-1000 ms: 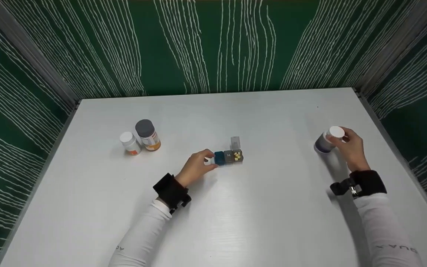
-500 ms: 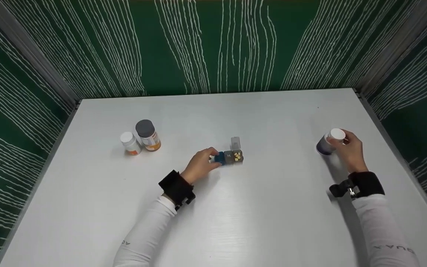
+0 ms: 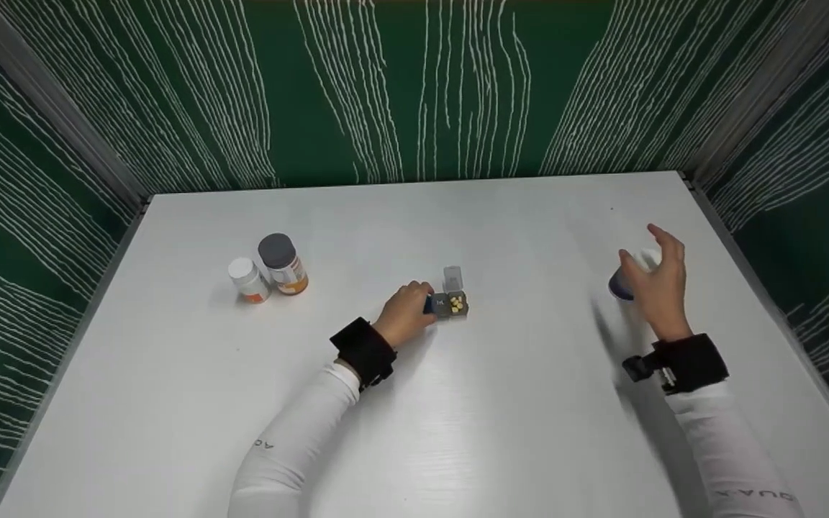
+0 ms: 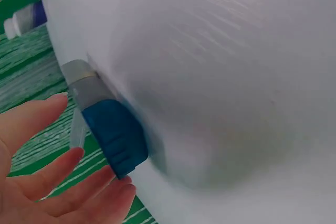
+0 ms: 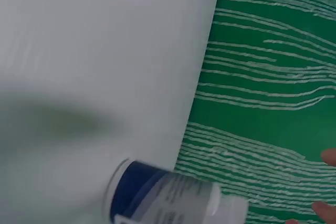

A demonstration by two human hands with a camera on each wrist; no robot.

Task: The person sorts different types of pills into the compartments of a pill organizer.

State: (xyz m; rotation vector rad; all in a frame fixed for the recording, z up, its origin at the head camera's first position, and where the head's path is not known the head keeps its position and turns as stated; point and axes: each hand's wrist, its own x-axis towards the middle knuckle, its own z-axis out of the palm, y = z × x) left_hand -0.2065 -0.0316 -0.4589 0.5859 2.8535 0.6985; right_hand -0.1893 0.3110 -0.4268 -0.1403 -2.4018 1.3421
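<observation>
A small pill organizer (image 3: pixel 441 304) lies mid-table, its right compartment uncovered with yellow pills (image 3: pixel 457 305) inside and its clear lid (image 3: pixel 452 278) folded back. My left hand (image 3: pixel 406 314) grips the organizer's left end, covering most of the blue compartment (image 4: pixel 115 135). In the left wrist view, fingertips reach the blue end and the thumb is by the grey compartment (image 4: pixel 94 90). My right hand (image 3: pixel 657 284) has thumb and fingers spread apart. Close beside it stands a white-capped bottle (image 5: pixel 173 195) with a blue and white label, partly hidden behind the hand in the head view.
On the left of the white table (image 3: pixel 357 230) stand a small white bottle (image 3: pixel 247 280) and a taller grey-capped bottle (image 3: pixel 284 265). Green walls (image 3: pixel 414 93) with white streaks rise behind the table and along both sides.
My right hand has let go of the white-capped bottle and opened its fingers. My left hand has slid right, further over the blue end of the pill organizer.
</observation>
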